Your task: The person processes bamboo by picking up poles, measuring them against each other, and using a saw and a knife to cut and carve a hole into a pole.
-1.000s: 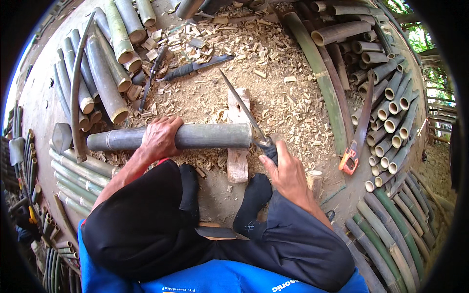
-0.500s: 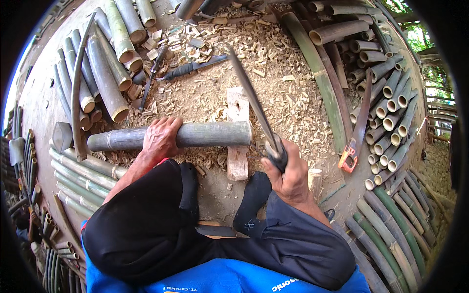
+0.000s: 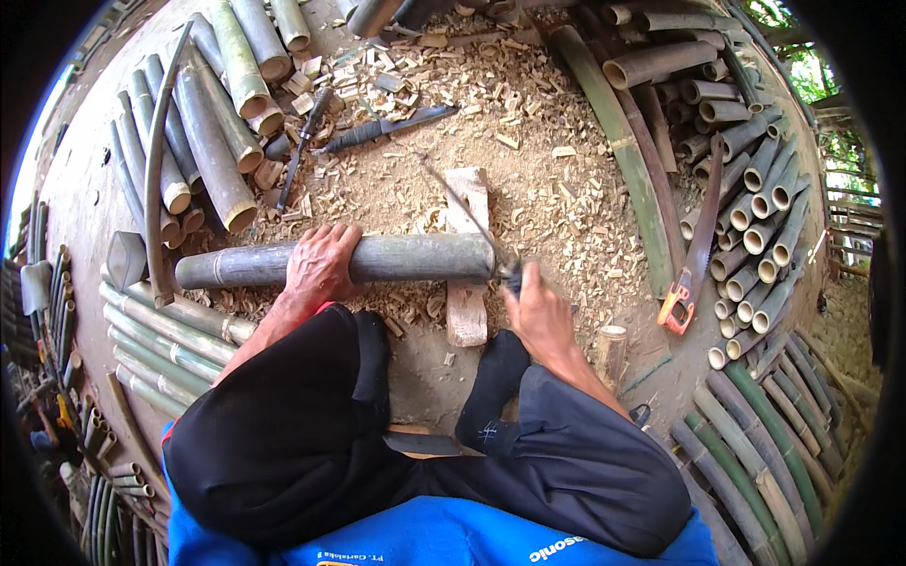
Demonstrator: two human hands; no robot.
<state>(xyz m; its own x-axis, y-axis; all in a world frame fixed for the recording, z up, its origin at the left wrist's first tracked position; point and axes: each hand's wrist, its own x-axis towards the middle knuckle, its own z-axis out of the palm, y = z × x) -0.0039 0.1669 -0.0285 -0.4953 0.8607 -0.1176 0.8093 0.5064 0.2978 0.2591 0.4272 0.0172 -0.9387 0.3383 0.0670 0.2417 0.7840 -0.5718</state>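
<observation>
My left hand (image 3: pixel 322 264) is closed over a thick dark bamboo tube (image 3: pixel 415 258) lying crosswise in front of me, pressing it down around its middle. The tube's right part rests on a pale wooden block (image 3: pixel 466 316). A machete (image 3: pixel 461 205) with a dark handle is gripped in my right hand (image 3: pixel 540 316), just beyond the tube's right end. Its blade slants up and left across that end, slightly blurred; whether its edge touches the bamboo I cannot tell.
Wood chips (image 3: pixel 557 203) cover the ground. A sheathed-looking knife (image 3: pixel 392 127) lies ahead, and an orange-handled saw (image 3: pixel 676 302) to the right. Cut bamboo tubes (image 3: pixel 222 184) lie at the far left, with more stacked tubes (image 3: pixel 755 208) at the right. A short stump (image 3: pixel 611 344) stands beside my right forearm.
My right hand has brought the machete down and slightly left, from raised beside the tube to its right end. My left hand keeps its place on the bamboo. The view shifts slightly.
</observation>
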